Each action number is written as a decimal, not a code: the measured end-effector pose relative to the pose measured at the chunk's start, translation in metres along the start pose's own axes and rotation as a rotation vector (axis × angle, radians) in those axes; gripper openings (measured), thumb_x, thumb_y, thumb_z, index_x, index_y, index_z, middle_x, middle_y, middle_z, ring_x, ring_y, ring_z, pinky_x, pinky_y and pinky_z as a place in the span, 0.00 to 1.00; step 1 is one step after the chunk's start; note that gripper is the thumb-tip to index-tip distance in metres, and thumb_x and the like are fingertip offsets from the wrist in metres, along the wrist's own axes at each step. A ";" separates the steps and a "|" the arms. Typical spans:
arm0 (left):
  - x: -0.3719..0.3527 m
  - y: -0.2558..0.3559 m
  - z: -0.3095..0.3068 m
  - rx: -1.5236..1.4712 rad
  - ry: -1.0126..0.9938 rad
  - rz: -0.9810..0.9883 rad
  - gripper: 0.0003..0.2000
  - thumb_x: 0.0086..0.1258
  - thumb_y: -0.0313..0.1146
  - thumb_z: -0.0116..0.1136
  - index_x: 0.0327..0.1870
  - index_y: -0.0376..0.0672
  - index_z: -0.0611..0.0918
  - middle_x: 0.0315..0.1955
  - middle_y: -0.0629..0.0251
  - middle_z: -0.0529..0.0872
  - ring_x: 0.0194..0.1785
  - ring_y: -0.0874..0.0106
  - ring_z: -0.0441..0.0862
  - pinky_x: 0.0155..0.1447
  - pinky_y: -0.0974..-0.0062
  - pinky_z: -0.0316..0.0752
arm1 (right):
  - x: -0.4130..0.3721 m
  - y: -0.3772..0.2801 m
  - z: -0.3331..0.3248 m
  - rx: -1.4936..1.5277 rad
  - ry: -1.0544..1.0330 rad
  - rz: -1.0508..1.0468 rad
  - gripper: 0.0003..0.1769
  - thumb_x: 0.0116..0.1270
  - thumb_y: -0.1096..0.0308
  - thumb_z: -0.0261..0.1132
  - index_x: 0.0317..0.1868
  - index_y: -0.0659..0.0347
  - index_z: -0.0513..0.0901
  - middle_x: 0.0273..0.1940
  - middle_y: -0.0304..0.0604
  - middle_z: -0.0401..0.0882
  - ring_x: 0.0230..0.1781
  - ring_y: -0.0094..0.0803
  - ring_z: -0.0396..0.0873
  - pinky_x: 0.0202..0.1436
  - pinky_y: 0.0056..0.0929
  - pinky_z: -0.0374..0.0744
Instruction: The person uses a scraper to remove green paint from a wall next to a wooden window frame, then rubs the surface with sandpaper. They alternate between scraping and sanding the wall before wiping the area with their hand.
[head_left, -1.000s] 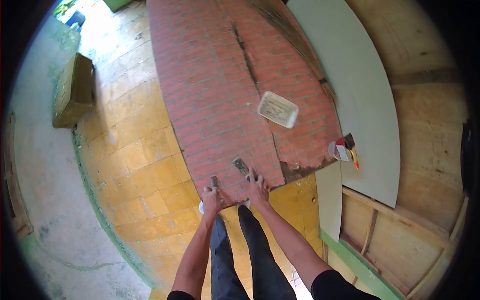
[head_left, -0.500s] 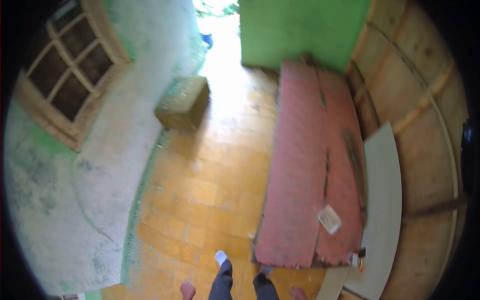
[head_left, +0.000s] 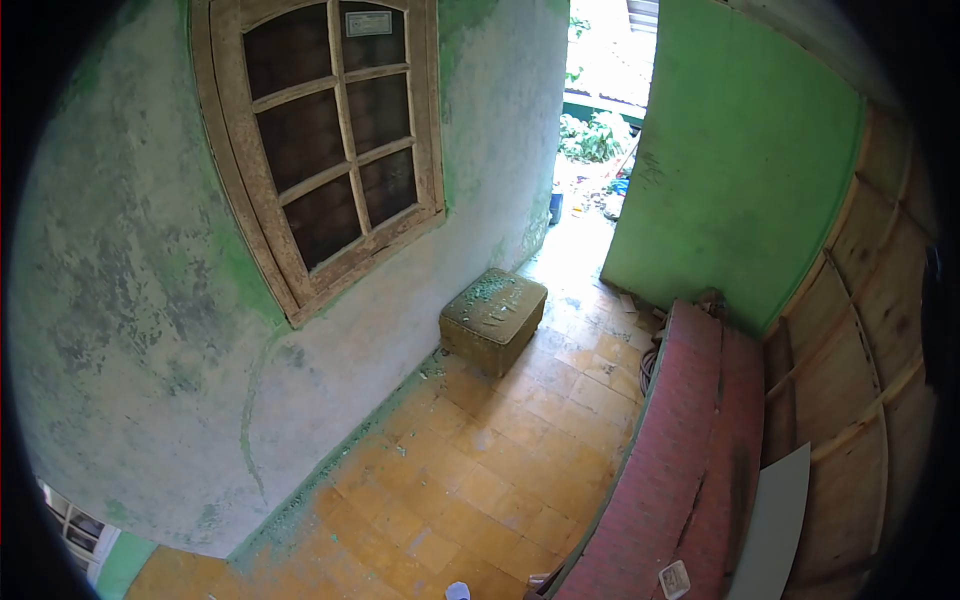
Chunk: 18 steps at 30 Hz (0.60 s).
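Neither of my hands shows in the head view now. At the bottom edge only the tip of a pale-covered foot (head_left: 457, 592) is visible on the yellow tiled floor (head_left: 470, 480). A brown box-shaped stool (head_left: 500, 315) stands against the left wall, its top littered with green flakes. On the right lies a long, worn pink padded surface (head_left: 660, 490) with dark splits. A small white tray (head_left: 674, 579) rests near its close end.
The patchy white-green wall (head_left: 150, 300) holds a wooden window (head_left: 330, 130). Paint flakes line its foot. A bright doorway (head_left: 590, 190) opens at the back beside a green wall (head_left: 740, 150). Wooden panelling (head_left: 850, 400) and a pale board (head_left: 770, 530) stand at the right.
My view has tilted up and turned left, showing more window and doorway. Both hands and the legs, seen at the bottom edge before, have left the frame, except one foot tip.
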<state>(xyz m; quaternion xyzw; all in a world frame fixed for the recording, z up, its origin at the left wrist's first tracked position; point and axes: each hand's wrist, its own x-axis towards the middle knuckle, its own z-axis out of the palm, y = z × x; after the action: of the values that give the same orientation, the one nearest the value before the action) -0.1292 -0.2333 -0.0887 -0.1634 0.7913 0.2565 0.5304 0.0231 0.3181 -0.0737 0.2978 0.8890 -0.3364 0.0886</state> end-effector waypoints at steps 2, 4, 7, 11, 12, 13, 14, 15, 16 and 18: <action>0.034 0.035 -0.019 0.653 -0.219 0.476 0.08 0.56 0.35 0.68 0.25 0.42 0.83 0.16 0.57 0.78 0.19 0.65 0.71 0.25 0.61 0.71 | 0.007 -0.014 -0.008 0.028 -0.022 0.045 0.21 0.64 0.52 0.57 0.47 0.58 0.84 0.30 0.53 0.84 0.27 0.45 0.85 0.33 0.48 0.82; 0.044 0.074 -0.027 0.978 -0.316 0.717 0.08 0.57 0.35 0.68 0.27 0.42 0.84 0.16 0.58 0.77 0.19 0.65 0.69 0.25 0.62 0.70 | 0.030 -0.038 -0.023 0.059 -0.035 0.082 0.21 0.64 0.53 0.57 0.47 0.58 0.84 0.30 0.53 0.84 0.26 0.45 0.85 0.33 0.48 0.82; 0.065 0.131 -0.049 0.958 -0.116 0.792 0.13 0.61 0.33 0.63 0.47 0.44 0.82 0.19 0.63 0.79 0.21 0.64 0.70 0.25 0.61 0.70 | 0.076 -0.057 -0.027 0.125 -0.064 0.139 0.20 0.65 0.53 0.57 0.47 0.59 0.83 0.31 0.54 0.84 0.26 0.45 0.84 0.32 0.48 0.82; 0.071 0.194 -0.101 0.400 0.000 0.460 0.11 0.59 0.36 0.64 0.39 0.41 0.82 0.19 0.64 0.79 0.22 0.67 0.74 0.26 0.64 0.73 | 0.157 -0.076 -0.041 0.206 -0.111 0.215 0.19 0.65 0.55 0.57 0.46 0.60 0.83 0.31 0.54 0.84 0.26 0.46 0.84 0.31 0.47 0.83; 0.072 0.211 -0.107 0.256 0.026 0.378 0.11 0.58 0.37 0.64 0.36 0.40 0.82 0.19 0.64 0.79 0.22 0.67 0.75 0.26 0.65 0.74 | 0.179 -0.073 -0.047 0.219 -0.124 0.235 0.19 0.66 0.55 0.57 0.46 0.60 0.83 0.32 0.54 0.84 0.26 0.46 0.84 0.31 0.47 0.83; 0.070 0.225 -0.109 0.109 0.049 0.292 0.11 0.57 0.37 0.64 0.34 0.40 0.82 0.19 0.65 0.79 0.23 0.68 0.76 0.27 0.66 0.74 | 0.199 -0.069 -0.054 0.231 -0.142 0.256 0.19 0.66 0.55 0.57 0.46 0.60 0.83 0.32 0.54 0.84 0.26 0.46 0.84 0.31 0.47 0.83; 0.062 0.234 -0.104 -0.037 0.065 0.198 0.11 0.57 0.38 0.64 0.32 0.39 0.82 0.19 0.65 0.79 0.23 0.68 0.77 0.27 0.66 0.75 | 0.211 -0.062 -0.065 0.238 -0.165 0.286 0.19 0.66 0.55 0.56 0.46 0.60 0.83 0.32 0.54 0.84 0.25 0.46 0.84 0.31 0.47 0.83; 0.064 0.265 -0.106 -0.189 0.093 0.128 0.12 0.56 0.39 0.64 0.30 0.38 0.82 0.20 0.65 0.79 0.24 0.69 0.78 0.27 0.67 0.76 | 0.249 -0.060 -0.084 0.247 -0.167 0.293 0.19 0.66 0.56 0.56 0.46 0.60 0.82 0.32 0.54 0.84 0.25 0.46 0.84 0.31 0.47 0.83; 0.051 0.279 -0.108 -0.251 0.190 0.167 0.19 0.60 0.48 0.65 0.30 0.37 0.83 0.21 0.61 0.81 0.23 0.69 0.80 0.31 0.68 0.81 | 0.279 -0.063 -0.093 0.263 -0.180 0.305 0.18 0.66 0.56 0.56 0.46 0.61 0.82 0.33 0.55 0.84 0.25 0.46 0.84 0.31 0.47 0.83; 0.046 0.300 -0.111 -0.239 0.152 0.085 0.21 0.60 0.51 0.65 0.29 0.36 0.83 0.21 0.60 0.81 0.24 0.69 0.80 0.32 0.67 0.81 | 0.321 -0.061 -0.108 0.285 -0.225 0.340 0.18 0.67 0.56 0.56 0.46 0.61 0.82 0.33 0.55 0.84 0.25 0.46 0.84 0.30 0.47 0.83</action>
<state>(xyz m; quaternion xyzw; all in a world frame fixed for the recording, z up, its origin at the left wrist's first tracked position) -0.3900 -0.0526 -0.0270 -0.2109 0.7992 0.3579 0.4343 -0.2676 0.5029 -0.0736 0.4131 0.7542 -0.4698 0.1995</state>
